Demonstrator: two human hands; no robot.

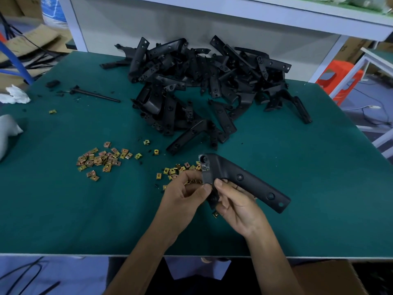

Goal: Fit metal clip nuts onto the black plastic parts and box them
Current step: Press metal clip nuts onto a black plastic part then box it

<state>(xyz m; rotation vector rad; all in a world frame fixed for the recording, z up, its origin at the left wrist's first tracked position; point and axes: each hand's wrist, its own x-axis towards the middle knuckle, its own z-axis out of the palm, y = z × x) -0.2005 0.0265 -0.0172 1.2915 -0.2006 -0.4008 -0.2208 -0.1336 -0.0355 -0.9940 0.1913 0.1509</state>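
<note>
My right hand (238, 207) grips an angled black plastic part (244, 177) above the green table (297, 209), thumb on its bent corner. A metal clip nut (205, 167) sits on the part's short end near a round hole. My left hand (187, 194) has its fingers curled against the lower edge of that short end; whether it pinches a nut is hidden. Brass-coloured clip nuts lie in two scatters: one (102, 160) to the left, another (176, 170) just beyond my left hand. One nut (215, 214) lies under my hands.
A big heap of black plastic parts (202, 81) fills the table's far middle. A thin black rod (95, 95), a white rag (14, 95) and a single nut (52, 112) lie at the far left. A cardboard box (327, 277) stands below the table's front edge at right.
</note>
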